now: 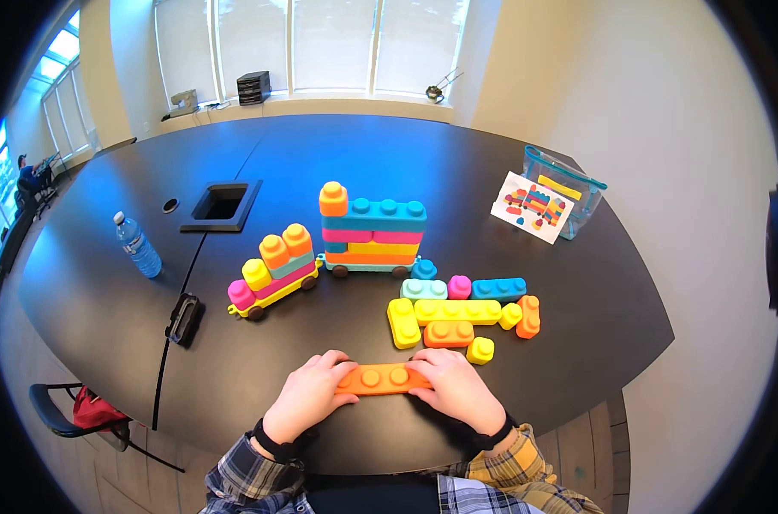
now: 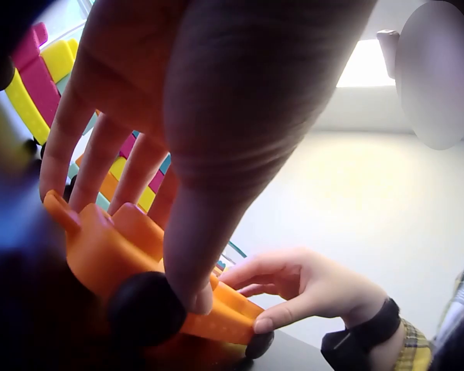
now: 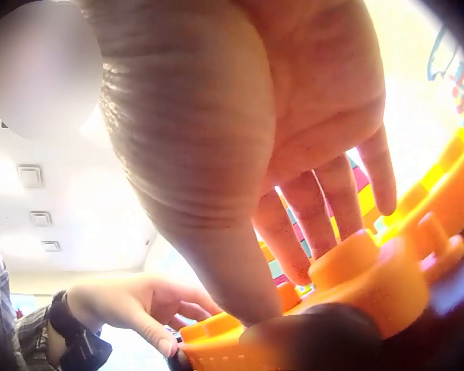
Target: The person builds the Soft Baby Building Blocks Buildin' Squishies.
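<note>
My left hand (image 1: 311,393), thumb and fingers gripping one end of the orange wheeled base (image 1: 384,379); my right hand (image 1: 457,387), gripping its other end; base at six o'clock on the table (image 1: 277,420).

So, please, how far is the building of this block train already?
The low yellow-based wagon and the tall wagon look done, both stacked with blocks. In hand: the orange wheeled base, held at its ends by the left hand and right hand, no block on its visible studs. Left, probably: adding the loose blocks beyond it.
</note>
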Tool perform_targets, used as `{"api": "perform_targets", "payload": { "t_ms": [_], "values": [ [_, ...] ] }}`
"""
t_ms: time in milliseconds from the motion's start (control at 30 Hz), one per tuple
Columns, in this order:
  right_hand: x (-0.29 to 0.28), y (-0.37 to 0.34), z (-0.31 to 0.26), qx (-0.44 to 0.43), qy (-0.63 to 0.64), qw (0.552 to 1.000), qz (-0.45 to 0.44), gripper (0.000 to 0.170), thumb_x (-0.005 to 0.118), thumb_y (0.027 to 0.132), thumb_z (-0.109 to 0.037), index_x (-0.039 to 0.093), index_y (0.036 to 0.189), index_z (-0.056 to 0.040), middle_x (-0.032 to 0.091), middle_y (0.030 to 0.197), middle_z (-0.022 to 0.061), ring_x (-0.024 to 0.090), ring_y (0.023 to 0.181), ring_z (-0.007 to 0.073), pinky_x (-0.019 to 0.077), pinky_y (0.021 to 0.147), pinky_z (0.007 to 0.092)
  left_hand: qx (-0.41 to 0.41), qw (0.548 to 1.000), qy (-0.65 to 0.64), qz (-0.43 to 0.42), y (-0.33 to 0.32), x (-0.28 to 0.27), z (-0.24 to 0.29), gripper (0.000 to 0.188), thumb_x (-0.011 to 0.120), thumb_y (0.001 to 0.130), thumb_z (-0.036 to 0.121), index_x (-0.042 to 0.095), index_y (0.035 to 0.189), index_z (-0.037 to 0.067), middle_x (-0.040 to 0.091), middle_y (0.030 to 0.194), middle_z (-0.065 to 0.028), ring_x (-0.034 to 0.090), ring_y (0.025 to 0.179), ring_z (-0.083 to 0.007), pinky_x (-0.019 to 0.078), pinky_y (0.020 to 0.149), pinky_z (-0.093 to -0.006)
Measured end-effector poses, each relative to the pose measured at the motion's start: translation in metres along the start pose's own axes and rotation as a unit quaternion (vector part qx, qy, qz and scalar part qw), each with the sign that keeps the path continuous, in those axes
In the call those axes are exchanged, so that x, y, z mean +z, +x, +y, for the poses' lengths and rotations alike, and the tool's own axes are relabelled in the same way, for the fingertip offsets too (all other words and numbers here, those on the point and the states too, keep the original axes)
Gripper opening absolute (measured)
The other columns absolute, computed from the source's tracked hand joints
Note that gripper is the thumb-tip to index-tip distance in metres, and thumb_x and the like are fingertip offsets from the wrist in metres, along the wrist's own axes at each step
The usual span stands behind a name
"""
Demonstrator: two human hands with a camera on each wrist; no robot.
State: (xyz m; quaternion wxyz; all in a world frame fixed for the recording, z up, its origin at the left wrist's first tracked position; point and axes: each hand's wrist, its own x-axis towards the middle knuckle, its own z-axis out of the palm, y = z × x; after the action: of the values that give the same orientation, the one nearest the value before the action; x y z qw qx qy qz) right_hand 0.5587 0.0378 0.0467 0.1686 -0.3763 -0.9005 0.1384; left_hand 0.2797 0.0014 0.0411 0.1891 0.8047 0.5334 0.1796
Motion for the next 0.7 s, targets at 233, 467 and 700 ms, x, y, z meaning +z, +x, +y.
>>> {"api": "perform_targets", "payload": {
  "t_ms": [233,467,700],
  "values": [
    [0.003,-0.012,0.007,0.075,0.056,0.994,0.054,0.03,0.08,0.086,-0.011,0.072,0.113,-0.0035,0.067,0.112,0.0125,0.069,0.101,0.0345,0.0577,0.086,0.0412,0.005,1.0,0.006,0.008,0.002,0.005,-0.001,0.053,0.086,0.082,0.026,0.069,0.129,0.007,0.063,0.133,-0.0094,0.064,0.12,-0.0328,0.054,0.102,-0.0426],
    [0.004,-0.012,0.005,0.087,0.057,0.993,0.05,0.028,0.08,0.086,-0.01,0.072,0.112,-0.0029,0.067,0.11,0.0125,0.069,0.1,0.0348,0.0577,0.085,0.042,0.0,1.0,-0.019,0.013,0.002,0.005,0.0,0.054,0.086,0.082,0.025,0.069,0.129,0.006,0.064,0.133,-0.011,0.063,0.121,-0.0344,0.0531,0.103,-0.0432],
    [-0.013,-0.011,0.009,0.097,0.069,0.993,-0.008,0.028,0.077,0.09,-0.018,0.071,0.115,-0.0039,0.066,0.111,0.0132,0.068,0.102,0.0348,0.0572,0.086,0.0426,-0.001,1.0,-0.017,0.011,0.001,0.006,0.0,0.054,0.086,0.082,0.025,0.069,0.129,0.006,0.064,0.133,-0.0112,0.063,0.121,-0.0345,0.0532,0.103,-0.043]
  ]
}}
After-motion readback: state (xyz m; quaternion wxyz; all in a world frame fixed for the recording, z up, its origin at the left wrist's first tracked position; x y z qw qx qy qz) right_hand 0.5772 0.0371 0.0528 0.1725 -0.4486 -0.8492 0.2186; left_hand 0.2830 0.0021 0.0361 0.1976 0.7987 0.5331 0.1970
